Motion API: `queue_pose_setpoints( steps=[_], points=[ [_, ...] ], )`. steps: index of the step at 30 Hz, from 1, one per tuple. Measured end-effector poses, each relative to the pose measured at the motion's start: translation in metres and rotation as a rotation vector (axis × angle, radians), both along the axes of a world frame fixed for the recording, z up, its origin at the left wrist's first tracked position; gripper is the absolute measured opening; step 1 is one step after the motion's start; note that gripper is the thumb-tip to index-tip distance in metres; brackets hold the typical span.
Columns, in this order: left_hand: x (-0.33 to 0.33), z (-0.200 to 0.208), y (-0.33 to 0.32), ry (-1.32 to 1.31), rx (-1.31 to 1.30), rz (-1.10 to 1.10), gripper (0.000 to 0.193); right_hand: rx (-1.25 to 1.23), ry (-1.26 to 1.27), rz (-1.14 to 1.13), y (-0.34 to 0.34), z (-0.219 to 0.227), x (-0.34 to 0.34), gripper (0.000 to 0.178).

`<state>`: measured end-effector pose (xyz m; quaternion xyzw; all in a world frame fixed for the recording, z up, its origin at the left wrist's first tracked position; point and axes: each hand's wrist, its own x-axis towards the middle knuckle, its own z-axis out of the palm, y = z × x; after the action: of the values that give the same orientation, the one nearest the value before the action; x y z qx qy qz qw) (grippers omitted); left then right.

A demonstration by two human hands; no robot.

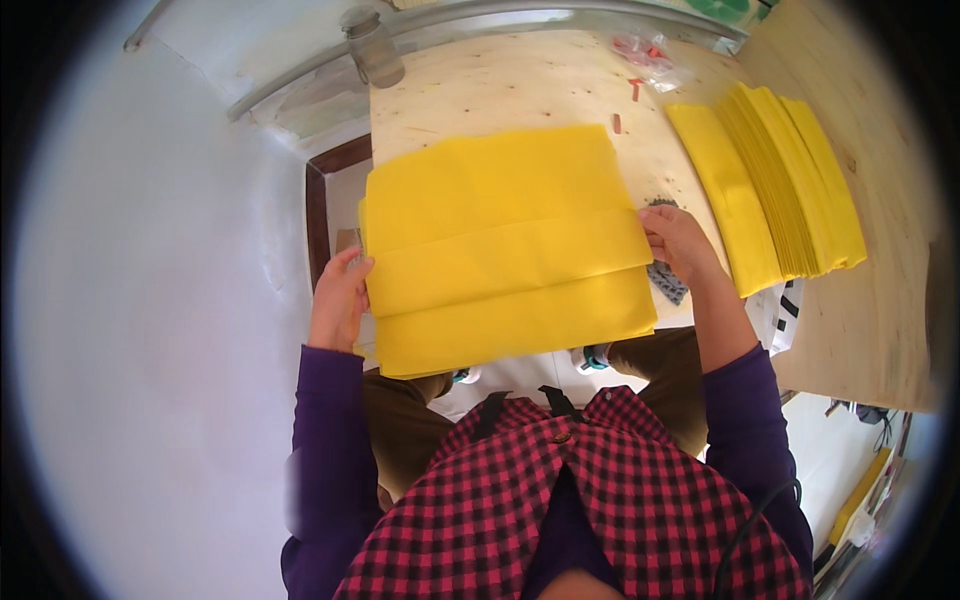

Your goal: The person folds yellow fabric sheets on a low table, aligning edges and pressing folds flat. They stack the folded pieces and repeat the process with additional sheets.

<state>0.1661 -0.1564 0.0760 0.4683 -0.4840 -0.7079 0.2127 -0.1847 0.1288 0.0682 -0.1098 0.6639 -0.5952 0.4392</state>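
Observation:
A stack of yellow fabric sheets [500, 195] lies in front of me on the wooden table, its near edge reaching out over my lap. Across its near half runs a folded-over band with a crease. My left hand [342, 290] is at the left edge of the stack, thumb and fingertips closed on the fabric. At the right edge, my right hand [680, 240] pinches the end of the folded band between thumb and fingers. How many layers each hand grips is hidden. Under my right hand lies a dark grey textured piece [668, 280], partly covered.
To the right stands a pile of folded yellow fabric [775, 190] on the wooden table [480, 85]. A clear bottle [373, 50] is at the back left. A plastic bag with red bits [650, 60] lies at the back. A white wall [150, 300] rises on the left.

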Motion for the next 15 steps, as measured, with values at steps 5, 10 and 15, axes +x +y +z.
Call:
queue_pose_setpoints(
  steps=[5, 10, 15],
  points=[
    [-0.025, -0.005, -0.045, -0.011, -0.053, -0.049, 0.037, 0.046, 0.055, 0.045, -0.034, -0.001, -0.026, 0.026],
    [-0.055, -0.006, -0.088, -0.003, -0.017, -0.143, 0.046, 0.044, 0.085, 0.116, -0.066, -0.003, -0.052, 0.021],
    [-0.063, -0.003, -0.098, -0.100, -0.062, -0.253, 0.032, 0.154, 0.176, 0.199, -0.083, -0.001, -0.069, 0.017]
  ],
)
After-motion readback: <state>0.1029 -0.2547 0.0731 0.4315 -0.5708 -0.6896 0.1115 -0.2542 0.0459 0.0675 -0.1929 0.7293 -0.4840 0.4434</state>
